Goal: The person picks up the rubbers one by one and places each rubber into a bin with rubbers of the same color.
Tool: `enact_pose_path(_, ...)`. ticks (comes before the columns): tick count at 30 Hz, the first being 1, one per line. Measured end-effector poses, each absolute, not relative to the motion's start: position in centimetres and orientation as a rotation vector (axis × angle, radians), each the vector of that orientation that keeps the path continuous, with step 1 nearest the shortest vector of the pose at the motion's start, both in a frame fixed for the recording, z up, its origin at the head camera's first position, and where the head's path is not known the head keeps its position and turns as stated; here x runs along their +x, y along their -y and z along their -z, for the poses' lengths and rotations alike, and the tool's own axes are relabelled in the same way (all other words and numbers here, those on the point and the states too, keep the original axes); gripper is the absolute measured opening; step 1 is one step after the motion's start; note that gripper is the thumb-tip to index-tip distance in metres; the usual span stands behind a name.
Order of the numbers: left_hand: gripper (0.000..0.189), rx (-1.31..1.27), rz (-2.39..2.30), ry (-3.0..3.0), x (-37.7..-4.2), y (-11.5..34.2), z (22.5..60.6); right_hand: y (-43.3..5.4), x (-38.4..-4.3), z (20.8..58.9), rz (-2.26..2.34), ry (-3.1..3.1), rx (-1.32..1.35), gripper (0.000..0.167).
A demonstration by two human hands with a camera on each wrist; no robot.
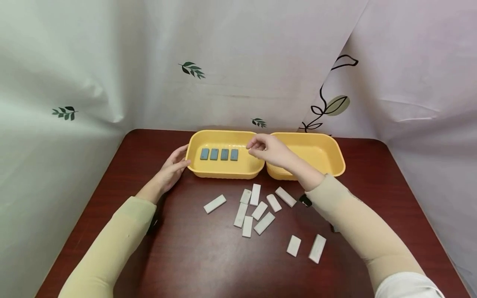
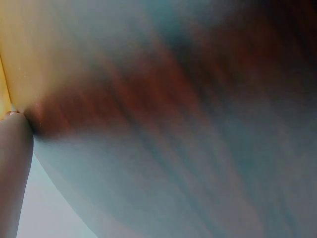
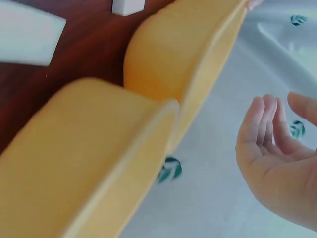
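In the head view, several small blue-grey rectangular blocks (image 1: 224, 155) lie in a row inside the left yellow plastic bin (image 1: 223, 174). My left hand (image 1: 169, 170) holds this bin at its left end, thumb at the rim; the left wrist view shows one finger (image 2: 16, 168) against the yellow wall. Above the bin's right end hovers my right hand (image 1: 271, 151), its fingers loosely bent. The right wrist view shows the thumb and fingers (image 3: 254, 119) apart, holding nothing. A second yellow bin (image 1: 328, 174) stands close on the right, partly hidden by the right hand and forearm.
Several white rectangular blocks (image 1: 247, 226) lie scattered on the dark red table (image 1: 193, 256) before the bins. Two more white blocks (image 1: 317, 248) are nearer the right forearm. A small black object (image 1: 305, 201) shows beside the right sleeve. A leaf-printed white curtain (image 1: 231, 91) hangs behind.
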State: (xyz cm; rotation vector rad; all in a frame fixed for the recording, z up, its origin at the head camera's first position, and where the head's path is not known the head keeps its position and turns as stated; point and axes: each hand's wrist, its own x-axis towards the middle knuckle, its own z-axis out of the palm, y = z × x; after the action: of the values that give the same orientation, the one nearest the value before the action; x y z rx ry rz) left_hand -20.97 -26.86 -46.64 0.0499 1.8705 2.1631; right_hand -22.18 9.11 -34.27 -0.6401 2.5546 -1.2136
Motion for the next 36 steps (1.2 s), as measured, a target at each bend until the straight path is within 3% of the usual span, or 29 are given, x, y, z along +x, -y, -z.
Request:
enact_pose_path(18, 0.067, 0.059, -2.191, -1.856, -21.0, 26.8, 46.8, -16.5, -19.0, 32.1, 1.061, -2.595, -0.758, 0.01)
enact_pose_path(36, 0.067, 0.055, -2.177, -1.86, -21.0, 26.8, 46.7, -20.5, -16.1, 35.6, 1.046, -2.51, -0.803, 0.012)
